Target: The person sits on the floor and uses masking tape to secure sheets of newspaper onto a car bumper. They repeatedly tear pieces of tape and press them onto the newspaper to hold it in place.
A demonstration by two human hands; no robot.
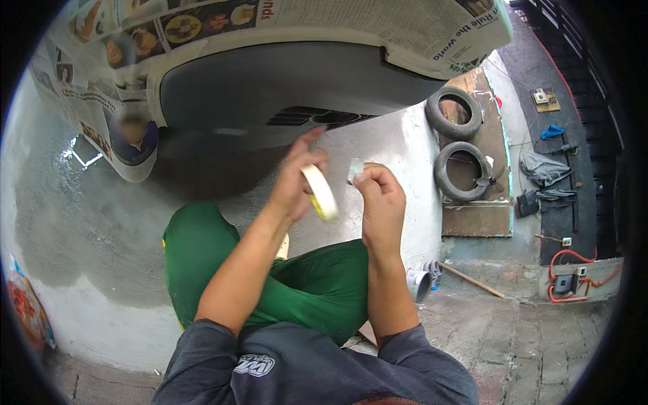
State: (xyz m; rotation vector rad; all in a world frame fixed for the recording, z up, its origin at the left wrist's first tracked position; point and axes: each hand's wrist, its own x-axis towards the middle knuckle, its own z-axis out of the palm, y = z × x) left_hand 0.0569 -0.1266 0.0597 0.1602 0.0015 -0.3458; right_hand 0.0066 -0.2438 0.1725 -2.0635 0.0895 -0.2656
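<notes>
A roll of cream masking tape hangs on my left hand. That hand's index finger points out toward the grey bumper panel. Between thumb and fingertips, my right hand pinches a small pale flat piece, which may be a bit of tape. Both hands are above my knees and below the dark slotted vent in the panel. Newspaper sheets cover the body around the panel, with a pale band along its edge.
Two tires lie on a wooden board to the right. A white bucket and a wooden stick are near my right elbow. Orange cable runs by an outlet box. A colourful bag stands at far left.
</notes>
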